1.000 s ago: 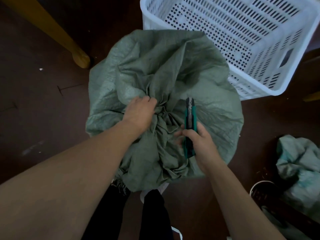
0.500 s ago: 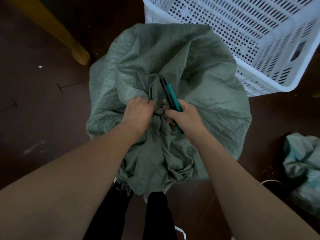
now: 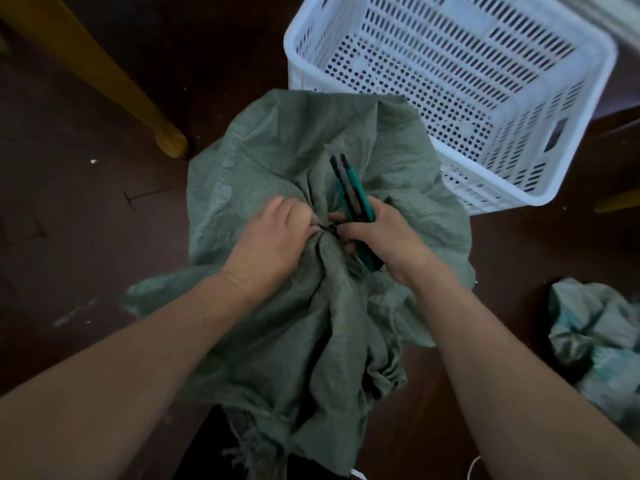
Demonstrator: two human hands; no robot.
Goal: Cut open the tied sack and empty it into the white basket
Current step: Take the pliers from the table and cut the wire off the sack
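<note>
1. One green woven sack (image 3: 284, 161) stands on the dark floor (image 3: 69, 237), its neck bunched together and bound by one thin black tie (image 3: 325, 229).
2. The left hand (image 3: 266, 244) is clamped on the gathered neck just left of the tie, fingers curled into the cloth.
3. The right hand (image 3: 384, 237) is closed around one utility knife (image 3: 353, 199) with a teal and black body; its front end sticks up past the fingers, tilted away and to the left, and its rear end shows below the palm.
4. The two hands meet at the tie, fingertips almost touching; whether the blade is out cannot be told.
5. One white basket (image 3: 540, 188) with perforated walls sits on the floor just behind and right of the sack, and nothing can be seen inside it.
6. One more crumpled green sack (image 3: 595, 327) lies at the right edge, well apart from the hands.
7. One yellow wooden leg (image 3: 114, 81) slants down to the floor at upper left.
</note>
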